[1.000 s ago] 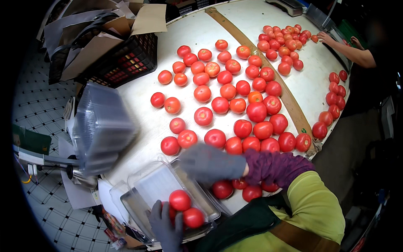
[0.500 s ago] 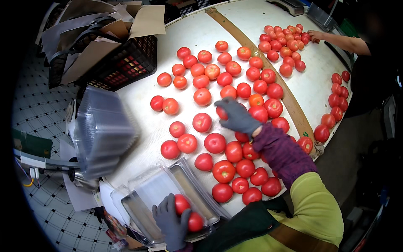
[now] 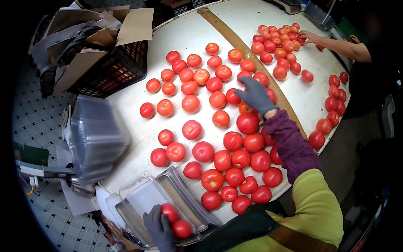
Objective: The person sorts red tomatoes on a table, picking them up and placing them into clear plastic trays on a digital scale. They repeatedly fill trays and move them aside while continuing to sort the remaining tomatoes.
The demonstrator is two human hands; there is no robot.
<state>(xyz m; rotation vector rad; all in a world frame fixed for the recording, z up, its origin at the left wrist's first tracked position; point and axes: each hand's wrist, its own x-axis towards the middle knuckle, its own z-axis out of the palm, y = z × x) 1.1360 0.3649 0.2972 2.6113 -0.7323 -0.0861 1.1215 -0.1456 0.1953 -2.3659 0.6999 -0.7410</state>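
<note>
My left hand [image 3: 158,227], in a grey glove, lies at the near end of a clear plastic tray [image 3: 142,194], its fingers stretched out against two red tomatoes [image 3: 181,228] there. Farther off to the right, my right hand [image 3: 255,95], also grey-gloved, is spread over the loose tomatoes with thumb and fingers apart. Right beside its fingertips are a tomato [image 3: 244,77] and another tomato [image 3: 233,97]; part of what lies beneath the palm is hidden. A single tomato [image 3: 220,119] sits on the white table [image 3: 138,136] to the left of my right wrist.
Stacked clear trays [image 3: 96,138] stand at the table's left edge. Behind them is a black crate [image 3: 119,69] with cardboard flaps. A brown strip [image 3: 235,38] crosses the table. Beyond it, another person's hand [image 3: 309,37] touches a tomato pile [image 3: 280,42]. More tomatoes [image 3: 331,103] line the right edge.
My right hand has opened and moved right and away, leaving the tomato that was at its fingers on the table. The view has shifted slightly; my left hand stays by the two tomatoes.
</note>
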